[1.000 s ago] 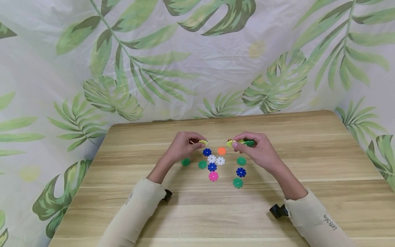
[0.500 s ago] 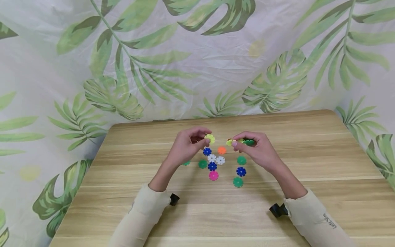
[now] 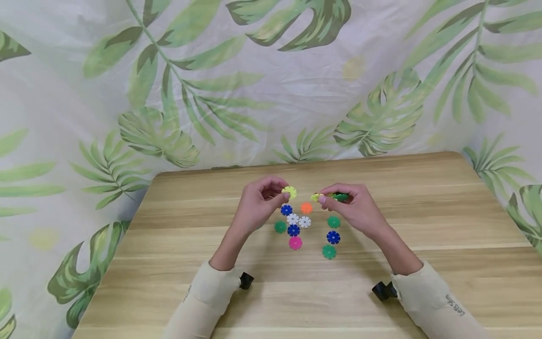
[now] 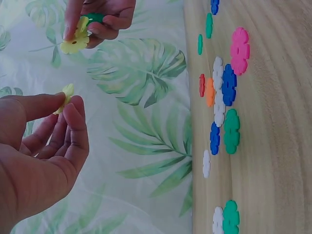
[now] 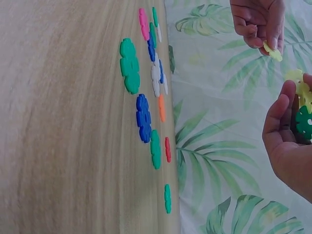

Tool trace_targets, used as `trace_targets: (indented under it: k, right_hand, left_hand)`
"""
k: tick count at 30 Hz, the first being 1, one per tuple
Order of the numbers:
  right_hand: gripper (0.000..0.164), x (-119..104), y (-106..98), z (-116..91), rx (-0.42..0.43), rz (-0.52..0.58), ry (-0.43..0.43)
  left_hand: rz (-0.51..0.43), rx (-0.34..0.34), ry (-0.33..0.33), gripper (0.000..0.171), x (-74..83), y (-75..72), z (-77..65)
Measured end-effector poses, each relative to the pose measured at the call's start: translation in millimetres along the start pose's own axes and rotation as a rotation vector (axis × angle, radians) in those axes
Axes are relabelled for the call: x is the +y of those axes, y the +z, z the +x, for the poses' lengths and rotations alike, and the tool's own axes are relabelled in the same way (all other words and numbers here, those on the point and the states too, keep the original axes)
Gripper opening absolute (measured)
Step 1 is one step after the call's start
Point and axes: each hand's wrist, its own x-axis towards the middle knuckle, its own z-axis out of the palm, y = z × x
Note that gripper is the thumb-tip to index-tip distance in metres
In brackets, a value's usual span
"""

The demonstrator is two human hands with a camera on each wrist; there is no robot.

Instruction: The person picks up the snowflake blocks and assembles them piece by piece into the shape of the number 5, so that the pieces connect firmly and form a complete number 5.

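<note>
My left hand (image 3: 259, 205) pinches a single yellow snowflake disc (image 3: 289, 192) between thumb and fingers, above the table. The disc's notched face shows in the head view, while the left wrist view has it nearly edge-on (image 4: 66, 99). To its right, my right hand (image 3: 360, 207) grips a small cluster of joined snowflake discs. Its yellow part (image 5: 303, 90) and a green disc (image 5: 304, 122) show in the right wrist view; the fingers hide some of the cluster. A gap separates the two hands and their pieces.
Loose snowflake discs lie flat on the wooden table (image 3: 271, 301) below the hands. Among them are an orange one (image 3: 306, 208), a pink one (image 3: 295, 243), two white ones (image 3: 292, 219), and several blue and green ones. A leaf-patterned cloth (image 3: 305, 94) hangs behind the table.
My left hand has risen slightly and moved right, turning its yellow disc from nearly edge-on to face the head camera. My right hand has stayed about where it was.
</note>
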Motion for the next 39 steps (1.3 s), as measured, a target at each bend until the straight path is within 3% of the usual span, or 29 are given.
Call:
trace_targets:
  k: [8, 16, 33, 39]
  right_hand:
    - [0.019, -1, -1, -1, 0.01, -0.021, 0.016]
    - [0.021, -2, 0, -1, 0.009, -0.013, 0.031]
    - [0.017, -1, 4, -1, 0.004, -0.009, 0.007]
    - [0.017, -1, 5, -1, -0.012, -0.001, 0.001]
  left_hand:
    - [0.016, -0.004, 0.027, 0.016, 1.8, 0.2, -0.4]
    - [0.004, -0.01, 0.011, 0.018, 2.1, -0.2, -2.2]
    - [-0.191, -0.07, -0.1, 0.018, 1.2, 14.6, -6.5]
    - [-0.283, -0.062, -0.121, 0.02, 0.0, 18.9, -7.8]
